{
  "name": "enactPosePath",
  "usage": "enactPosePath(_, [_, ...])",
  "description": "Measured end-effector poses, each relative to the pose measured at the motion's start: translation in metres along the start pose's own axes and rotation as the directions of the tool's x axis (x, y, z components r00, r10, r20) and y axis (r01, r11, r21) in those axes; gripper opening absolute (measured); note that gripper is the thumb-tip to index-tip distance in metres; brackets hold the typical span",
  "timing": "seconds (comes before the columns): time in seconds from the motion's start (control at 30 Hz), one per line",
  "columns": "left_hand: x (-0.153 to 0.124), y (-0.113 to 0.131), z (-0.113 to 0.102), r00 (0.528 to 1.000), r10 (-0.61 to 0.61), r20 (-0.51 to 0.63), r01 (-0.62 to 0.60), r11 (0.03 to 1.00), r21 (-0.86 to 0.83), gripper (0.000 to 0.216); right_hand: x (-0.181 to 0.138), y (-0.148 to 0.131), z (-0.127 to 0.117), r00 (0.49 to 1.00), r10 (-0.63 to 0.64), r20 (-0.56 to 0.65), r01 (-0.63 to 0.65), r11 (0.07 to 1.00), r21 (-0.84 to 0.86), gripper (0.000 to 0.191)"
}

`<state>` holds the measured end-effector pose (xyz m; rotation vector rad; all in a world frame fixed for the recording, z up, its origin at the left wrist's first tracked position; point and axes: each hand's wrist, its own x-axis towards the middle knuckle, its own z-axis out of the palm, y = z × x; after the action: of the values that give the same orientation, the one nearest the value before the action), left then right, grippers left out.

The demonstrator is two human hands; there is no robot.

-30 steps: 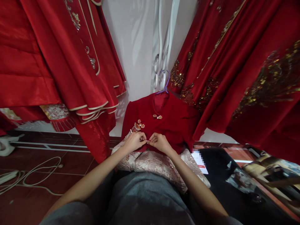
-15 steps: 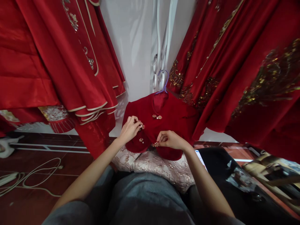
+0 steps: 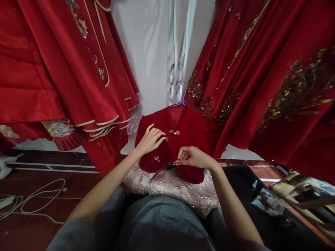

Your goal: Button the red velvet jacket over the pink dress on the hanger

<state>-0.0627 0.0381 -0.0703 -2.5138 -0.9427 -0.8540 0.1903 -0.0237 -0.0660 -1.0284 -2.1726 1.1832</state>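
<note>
A short red velvet jacket [image 3: 193, 139] hangs in front of me on a purple hanger [image 3: 182, 96]. Its front carries gold, flower-shaped clasps with pearl-like beads. The collar clasp [image 3: 175, 132] is joined across the opening; lower down the front edges lie apart. My left hand [image 3: 151, 140] rests over the jacket's left front, fingers stretched and thumb apart, near a small red bit whose kind I cannot make out. Below that hand, a loose clasp half [image 3: 157, 159] shows. My right hand [image 3: 193, 157] pinches a gold clasp [image 3: 176, 162] on the other front edge.
Pinkish brocade fabric [image 3: 167, 188] lies over my lap under the jacket. Red embroidered garments [image 3: 99, 87] hang on the left, and sequinned red garments [image 3: 251, 87] on the right. A white cable [image 3: 44, 190] lies on the floor. A plastic bag [image 3: 269, 202] sits on the black surface at right.
My left hand has let go of a clasp on the left front, moved slightly right and spread its fingers. The right hand keeps its pinch, shifting a little to the right.
</note>
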Motion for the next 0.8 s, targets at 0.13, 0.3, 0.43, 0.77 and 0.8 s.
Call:
enactPosePath(0.13, [0.022,0.015,0.012,0.999,-0.029,-0.03,0.031,0.998,0.051,0.024,-0.018,-0.005,-0.018,0.987,0.064,0.146,-0.06,0.998,-0.035,0.018])
enactPosePath(0.3, [0.045,0.022,0.027,1.0,-0.001,-0.029,0.006,0.983,0.184,0.021,-0.031,-0.009,-0.031,0.962,0.123,0.245,-0.129,0.992,0.009,0.027])
enactPosePath(0.43, [0.054,0.021,0.03,0.999,0.017,-0.029,-0.01,0.973,0.229,0.019,-0.028,-0.009,-0.031,1.0,0.019,0.001,-0.019,1.0,0.021,0.031])
enactPosePath(0.77, [0.049,0.017,0.016,0.973,0.229,0.037,-0.231,0.952,0.201,0.025,-0.019,-0.009,-0.028,0.977,-0.045,-0.209,0.05,0.999,0.018,0.028])
enactPosePath(0.8, [0.048,0.015,0.015,0.973,0.228,0.036,-0.231,0.952,0.2,0.028,-0.015,-0.009,-0.028,0.964,-0.051,-0.263,0.06,0.998,0.027,0.028])
